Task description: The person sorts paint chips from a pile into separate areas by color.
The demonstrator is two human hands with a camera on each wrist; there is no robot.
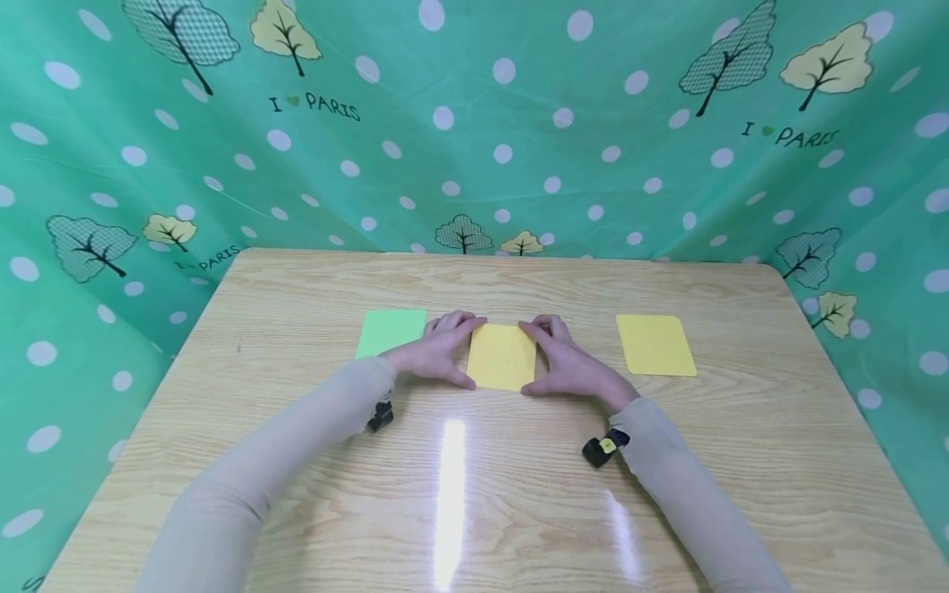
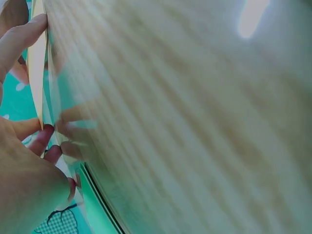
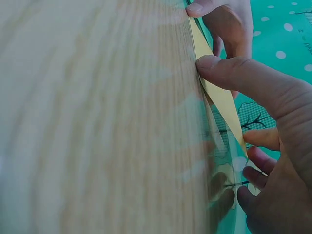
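Note:
In the head view a pale orange-yellow square of paper (image 1: 502, 357) is at the middle of the table, between both hands. My left hand (image 1: 437, 352) holds its left side, thumb at the near corner and fingers at the far one. The right hand (image 1: 565, 362) grips the right side in the same way. Both wrist views show the paper (image 2: 38, 63) edge-on and tilted, close over the tabletop. The thumb (image 3: 209, 66) of the right hand touches its near edge, with fingertips at the far edge.
A green square (image 1: 389, 331) lies beside the left hand, partly covered by it. Farther right lies a yellow square (image 1: 656, 344). Behind the wooden table (image 1: 519, 511) hangs a green dotted curtain (image 1: 474, 132) with printed trees.

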